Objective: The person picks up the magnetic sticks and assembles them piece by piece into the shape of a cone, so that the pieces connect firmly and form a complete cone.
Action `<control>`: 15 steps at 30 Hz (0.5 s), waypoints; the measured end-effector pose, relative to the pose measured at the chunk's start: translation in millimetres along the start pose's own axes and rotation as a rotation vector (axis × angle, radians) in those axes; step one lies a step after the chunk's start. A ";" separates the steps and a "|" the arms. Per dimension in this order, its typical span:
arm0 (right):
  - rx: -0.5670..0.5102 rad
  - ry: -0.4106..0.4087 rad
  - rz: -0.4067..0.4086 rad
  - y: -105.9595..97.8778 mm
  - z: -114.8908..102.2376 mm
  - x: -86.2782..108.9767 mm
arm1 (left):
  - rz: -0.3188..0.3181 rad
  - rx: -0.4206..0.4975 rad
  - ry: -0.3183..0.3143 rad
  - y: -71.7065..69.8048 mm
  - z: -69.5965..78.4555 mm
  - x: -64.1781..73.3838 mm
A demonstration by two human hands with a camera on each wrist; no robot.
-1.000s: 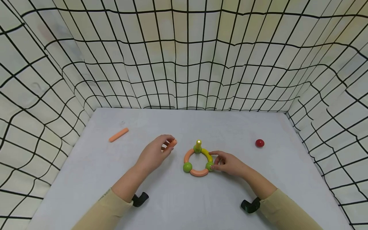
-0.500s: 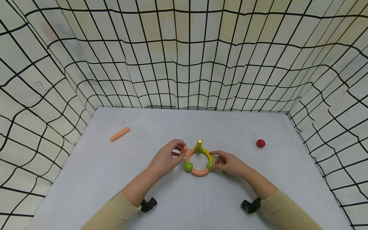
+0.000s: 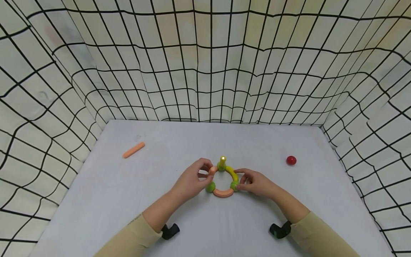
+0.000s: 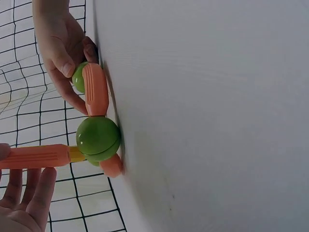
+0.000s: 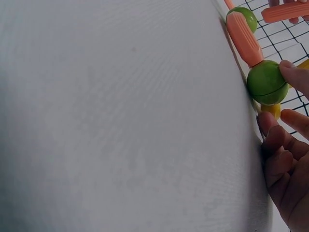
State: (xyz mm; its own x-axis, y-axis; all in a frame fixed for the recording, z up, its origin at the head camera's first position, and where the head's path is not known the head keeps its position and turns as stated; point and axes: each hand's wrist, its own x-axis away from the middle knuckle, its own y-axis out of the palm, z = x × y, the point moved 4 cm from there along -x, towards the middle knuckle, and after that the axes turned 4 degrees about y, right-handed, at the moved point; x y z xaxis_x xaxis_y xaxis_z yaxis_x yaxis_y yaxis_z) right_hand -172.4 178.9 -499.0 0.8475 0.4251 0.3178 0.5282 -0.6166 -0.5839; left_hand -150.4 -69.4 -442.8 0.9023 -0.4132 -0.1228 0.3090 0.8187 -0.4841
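Note:
A ring of green balls and curved sticks lies mid-table: orange sticks at the front (image 3: 223, 193) and left, a yellow stick (image 3: 232, 173) at the right. From its back ball (image 3: 221, 166) a yellow stick (image 3: 223, 159) stands upright. Above the left ball (image 3: 210, 187), my left hand (image 3: 189, 182) pinches an orange stick (image 4: 36, 156) held upright; the left wrist view shows its lower end short of that ball (image 4: 98, 138). My right hand (image 3: 258, 183) grips the right-hand green ball (image 5: 268, 83), thumb on the ball and a finger by the yellow stick.
A loose orange stick (image 3: 133, 150) lies at the back left of the white table (image 3: 179, 137). Far to the right sits a red ball (image 3: 291, 160). Black netting (image 3: 210, 71) over pale walls encloses the back and sides. A black wrist device sits beneath each sleeve.
My left hand has carried its orange stick rightward to the ring, tipping it from slanted to upright. My right hand stays on the ball, and the ring keeps its place.

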 end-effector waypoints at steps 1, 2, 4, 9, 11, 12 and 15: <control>-0.001 -0.001 -0.001 -0.1 -0.1 0.0 | -0.004 0.006 -0.001 0.7 -0.2 0.0; 0.002 -0.002 -0.001 -0.1 0.0 -0.2 | -0.008 0.011 0.000 1.5 -0.5 0.0; 0.003 -0.003 -0.001 -0.3 0.3 -0.6 | -0.013 0.017 0.001 2.6 -0.9 0.1; -0.001 0.001 0.000 -0.3 1.1 -1.1 | -0.020 0.013 0.008 4.1 -1.1 -0.2; -0.004 0.003 0.001 -0.3 1.4 -1.1 | -0.023 0.007 0.006 4.8 -1.8 -0.4; -0.005 0.003 0.002 -0.4 1.5 -1.1 | -0.025 0.003 0.005 5.2 -2.4 -0.6; -0.003 0.005 0.004 -0.3 1.9 -0.8 | -0.028 -0.012 0.001 6.5 -4.4 -1.3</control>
State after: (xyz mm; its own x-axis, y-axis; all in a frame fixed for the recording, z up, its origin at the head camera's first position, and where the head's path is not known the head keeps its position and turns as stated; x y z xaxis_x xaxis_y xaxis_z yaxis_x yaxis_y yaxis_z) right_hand -173.3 180.0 -500.5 0.8496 0.4195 0.3195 0.5253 -0.6202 -0.5826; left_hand -150.9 -65.3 -449.6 0.8931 -0.4361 -0.1105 0.3303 0.8023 -0.4973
